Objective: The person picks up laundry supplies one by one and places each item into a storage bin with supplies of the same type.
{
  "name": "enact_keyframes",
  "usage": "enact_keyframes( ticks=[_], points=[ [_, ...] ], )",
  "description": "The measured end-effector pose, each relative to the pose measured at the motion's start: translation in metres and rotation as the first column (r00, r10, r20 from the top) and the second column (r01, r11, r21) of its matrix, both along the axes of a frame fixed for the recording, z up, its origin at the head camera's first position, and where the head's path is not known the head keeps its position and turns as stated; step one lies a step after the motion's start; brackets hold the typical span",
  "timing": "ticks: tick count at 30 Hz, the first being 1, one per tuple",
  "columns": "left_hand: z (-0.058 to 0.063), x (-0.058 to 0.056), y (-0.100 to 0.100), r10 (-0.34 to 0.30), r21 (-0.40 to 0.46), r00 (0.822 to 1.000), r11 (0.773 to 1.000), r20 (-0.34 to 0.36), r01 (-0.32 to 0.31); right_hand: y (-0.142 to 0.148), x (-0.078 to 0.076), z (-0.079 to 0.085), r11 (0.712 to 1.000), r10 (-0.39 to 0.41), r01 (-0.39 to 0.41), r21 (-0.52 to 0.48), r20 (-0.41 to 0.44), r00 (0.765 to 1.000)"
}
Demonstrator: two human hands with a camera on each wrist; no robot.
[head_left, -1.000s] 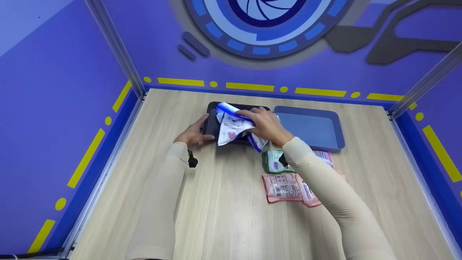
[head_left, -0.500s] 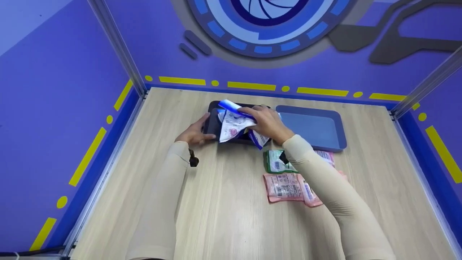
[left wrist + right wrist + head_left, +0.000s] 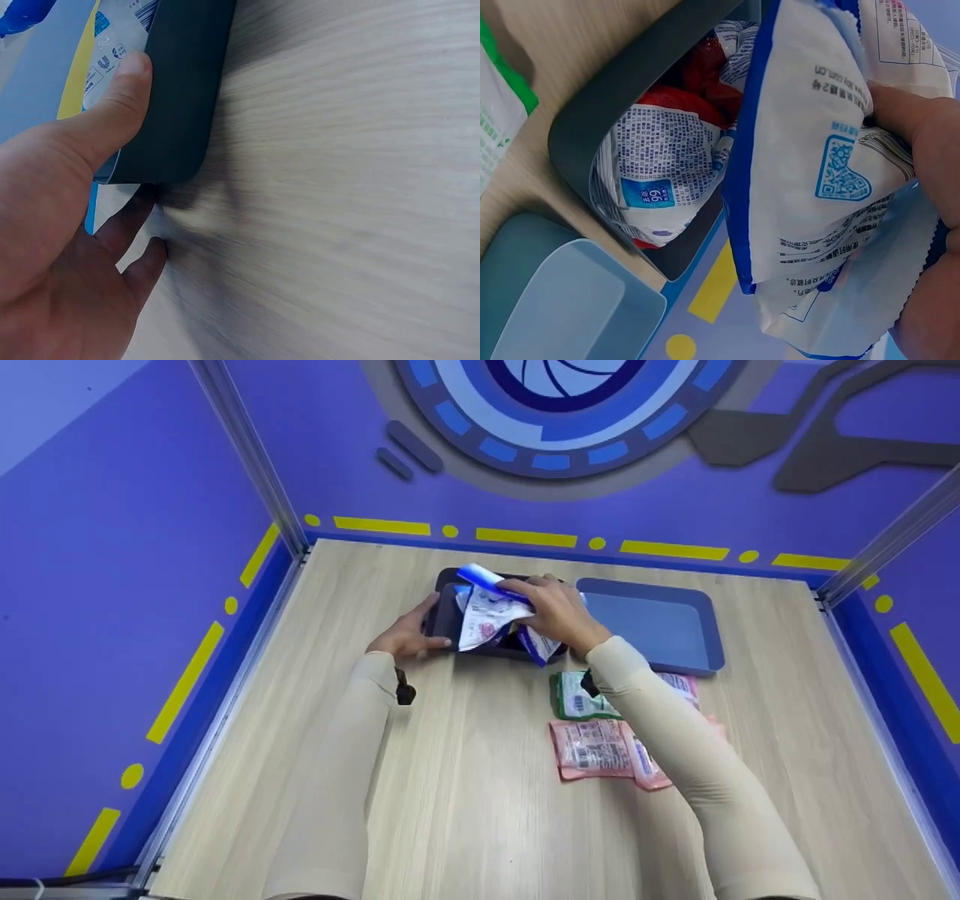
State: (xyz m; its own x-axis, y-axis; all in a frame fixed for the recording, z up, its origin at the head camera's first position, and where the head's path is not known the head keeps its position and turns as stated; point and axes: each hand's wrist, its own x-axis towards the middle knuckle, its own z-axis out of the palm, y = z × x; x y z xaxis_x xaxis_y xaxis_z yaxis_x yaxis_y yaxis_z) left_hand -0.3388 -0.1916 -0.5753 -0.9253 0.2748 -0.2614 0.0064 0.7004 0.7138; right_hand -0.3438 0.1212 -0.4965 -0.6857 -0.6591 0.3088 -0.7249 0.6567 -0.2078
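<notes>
My left hand [image 3: 409, 634] holds the left end of a dark bin [image 3: 446, 637], its thumb along the front wall near the corner. In the left wrist view the fingertips lie low by the bin's end wall. Over the bin, my right hand [image 3: 556, 611] grips a white packet with blue edges [image 3: 484, 619], crumpled and tilted. Another white pouch [image 3: 904, 45] shows behind it in the right wrist view, close to the fingers. Red and white packets [image 3: 671, 146] lie inside the bin, partly hidden by the held packet.
A shallow blue-grey tray [image 3: 652, 622] stands right of the bin. In front lie a green-edged packet [image 3: 581, 697] and pink packets [image 3: 596, 750], partly under the right forearm. Blue-purple panels [image 3: 510, 502] wall the wooden table [image 3: 480, 810] at the back and sides.
The view shifts slightly. The held packet sinks a little toward the bin, while both hands keep nearly the same place and hold.
</notes>
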Motion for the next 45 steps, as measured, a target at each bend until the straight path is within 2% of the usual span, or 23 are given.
enact_keyframes(
  ticks=[15, 27, 38, 45],
  points=[
    [-0.001, 0.002, 0.001, 0.031, 0.028, 0.999, 0.999, 0.027, -0.032, -0.002, -0.007, -0.001, 1.0, -0.022, 0.022, 0.018, 0.017, 1.0],
    [-0.001, 0.002, 0.0, -0.002, 0.041, 1.0, 0.999, -0.008, 0.003, -0.001, -0.014, -0.002, 0.999, -0.041, 0.041, 0.031, -0.004, 0.999],
    [0.0, 0.003, 0.0, 0.022, 0.044, 0.999, 0.999, 0.027, -0.023, -0.001, -0.019, -0.004, 0.999, -0.042, 0.042, 0.019, -0.012, 0.999],
    [0.0, 0.002, 0.0, 0.018, 0.042, 1.0, 0.999, 0.02, -0.019, -0.002, -0.022, -0.005, 0.998, -0.06, 0.06, 0.028, 0.001, 0.998]
  ],
)
